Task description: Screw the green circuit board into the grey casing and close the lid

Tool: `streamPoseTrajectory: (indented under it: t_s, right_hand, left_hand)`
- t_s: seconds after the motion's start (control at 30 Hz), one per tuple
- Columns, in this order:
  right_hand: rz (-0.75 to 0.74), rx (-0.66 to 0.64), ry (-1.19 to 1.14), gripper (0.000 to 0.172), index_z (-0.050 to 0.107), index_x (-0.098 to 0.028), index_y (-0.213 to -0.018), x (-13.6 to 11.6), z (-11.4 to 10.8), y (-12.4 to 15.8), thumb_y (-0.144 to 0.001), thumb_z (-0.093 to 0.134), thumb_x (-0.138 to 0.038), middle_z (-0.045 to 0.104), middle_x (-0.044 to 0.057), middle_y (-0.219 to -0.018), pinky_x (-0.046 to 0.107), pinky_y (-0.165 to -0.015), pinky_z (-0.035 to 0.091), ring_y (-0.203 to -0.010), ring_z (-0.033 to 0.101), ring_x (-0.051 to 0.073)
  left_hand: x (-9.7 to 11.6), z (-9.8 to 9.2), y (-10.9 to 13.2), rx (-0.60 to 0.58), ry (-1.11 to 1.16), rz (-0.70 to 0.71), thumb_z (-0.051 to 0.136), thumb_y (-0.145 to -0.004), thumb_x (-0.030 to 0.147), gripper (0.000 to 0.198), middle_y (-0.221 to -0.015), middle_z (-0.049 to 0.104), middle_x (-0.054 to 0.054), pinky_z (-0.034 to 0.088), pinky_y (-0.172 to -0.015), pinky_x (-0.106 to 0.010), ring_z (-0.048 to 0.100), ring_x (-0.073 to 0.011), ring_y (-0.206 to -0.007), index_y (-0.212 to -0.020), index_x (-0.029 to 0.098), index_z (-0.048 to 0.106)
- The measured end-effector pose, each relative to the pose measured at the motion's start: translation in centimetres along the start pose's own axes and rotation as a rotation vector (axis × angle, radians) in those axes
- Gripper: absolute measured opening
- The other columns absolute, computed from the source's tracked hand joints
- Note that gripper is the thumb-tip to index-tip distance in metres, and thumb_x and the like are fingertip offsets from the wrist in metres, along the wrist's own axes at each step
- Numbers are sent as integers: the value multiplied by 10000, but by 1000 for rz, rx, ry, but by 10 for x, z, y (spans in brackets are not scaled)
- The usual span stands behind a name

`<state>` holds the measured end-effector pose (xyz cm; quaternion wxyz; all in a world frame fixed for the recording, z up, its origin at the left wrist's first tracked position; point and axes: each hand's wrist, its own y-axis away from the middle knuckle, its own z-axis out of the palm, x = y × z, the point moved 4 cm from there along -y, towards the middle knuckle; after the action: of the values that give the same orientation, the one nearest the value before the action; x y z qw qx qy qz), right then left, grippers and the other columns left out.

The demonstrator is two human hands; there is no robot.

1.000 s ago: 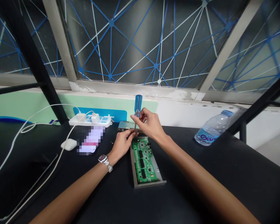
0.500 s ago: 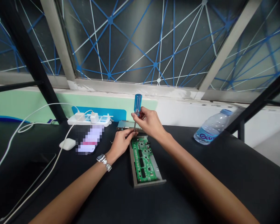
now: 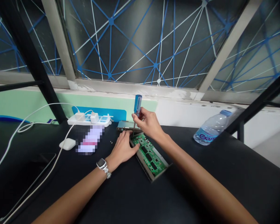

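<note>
Head view shows the fingers [image 3: 140, 114] of the right hand [image 3: 149, 123] closed in a pinch around the base of a blue-handled screwdriver [image 3: 137, 105]. Its thin metal shaft [image 3: 133, 129] leans slightly and points down, with the tip at the far corner of a green circuit board [image 3: 148, 153]. The fingers [image 3: 132, 146] of the left hand [image 3: 122, 150] are open and spread, resting against the board's near-left side, where they steady a grey metal tray [image 3: 143, 168]. The board sits in that tray, which lies at a slant on the black desk [image 3: 32, 183] between the forearms. A firm flat palm on the tray and a shaft kept square to the screw seat would suit this work, so the tip is less likely to slip onto the board. Just beyond the tray lies a grey metal cover [image 3: 124, 125], with two tiny screws [image 3: 111, 142] to the left. Farther out are a blurred phone [image 3: 90, 140], a white earbud case [image 3: 67, 143], a white power strip [image 3: 75, 122] and a water bottle [image 3: 211, 132]
</note>
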<state>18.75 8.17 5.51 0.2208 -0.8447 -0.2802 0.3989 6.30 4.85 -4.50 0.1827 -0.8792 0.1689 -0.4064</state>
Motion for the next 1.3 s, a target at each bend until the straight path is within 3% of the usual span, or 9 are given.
streamPoseTrajectory:
  t_s: [0.2,0.5,0.57,0.67,0.83,0.97,1.03,1.13,1.3]
  right_hand:
    - [-1,-36,-19,289,457,-206,-743,1,-2,1,-915,511,-432,540,-19,-603,271,-551,339,-547,478,116]
    - [-34,-59,-48,289,484,-199,-761,1,-4,2,-915,516,-442,547,-17,-626,268,-560,353,-566,489,119]
    - [-27,-46,-53,281,493,-199,-777,2,-2,2,-917,514,-442,542,-22,-621,266,-558,351,-564,487,117]
    - [-17,-43,-54,273,494,-199,-787,4,0,3,-916,519,-438,542,-24,-620,263,-554,352,-565,491,115]
    - [-34,-60,-53,279,491,-197,-790,4,1,3,-918,512,-444,544,-23,-617,262,-543,359,-548,489,111]
    - [-20,-89,-105,257,506,-195,-827,7,2,2,-926,500,-433,552,-19,-640,264,-566,392,-579,526,122]
    - [-2,-115,-136,261,505,-197,-840,9,2,1,-928,497,-443,559,-16,-660,268,-579,412,-601,546,129]
    - [16,-176,-195,268,502,-201,-857,7,-1,2,-927,497,-460,561,-14,-682,274,-588,443,-615,575,136]
    - [53,-308,-327,265,518,-203,-975,2,-4,2,-933,481,-462,572,-9,-721,267,-557,480,-616,607,140]
  left_hand:
    - [0,7,3,-100,25,-33,547,-759,134,376,-1100,593,-124,454,-966,-441,562,-280,-1092,-1134,147,552]
    - [-6,5,-3,-159,152,12,520,-764,96,418,-1182,602,-115,444,-1002,-435,585,-252,-1103,-1175,165,549]
    - [2,4,3,-92,119,6,543,-782,138,467,-1242,555,-133,404,-1049,-461,533,-273,-1185,-1246,158,495]
    - [9,9,12,-45,90,-36,615,-758,206,688,-1350,440,-170,337,-1112,-493,386,-318,-1329,-1386,138,342]
    - [6,17,14,-122,154,1,561,-712,93,773,-1400,383,-165,255,-1170,-485,302,-304,-1394,-1429,144,276]
    - [-1,14,11,-210,164,42,535,-712,66,800,-1449,356,-179,264,-1170,-487,305,-309,-1404,-1455,144,249]
    - [-3,10,10,-235,153,69,532,-731,72,775,-1465,360,-176,270,-1172,-469,320,-295,-1403,-1453,146,261]
    - [-1,1,6,-175,152,132,532,-817,136,630,-1427,449,-142,290,-1164,-447,387,-263,-1369,-1416,177,343]
    - [3,-8,-5,-99,285,133,447,-954,254,362,-1275,630,-81,437,-1047,-378,592,-226,-1184,-1305,211,524]
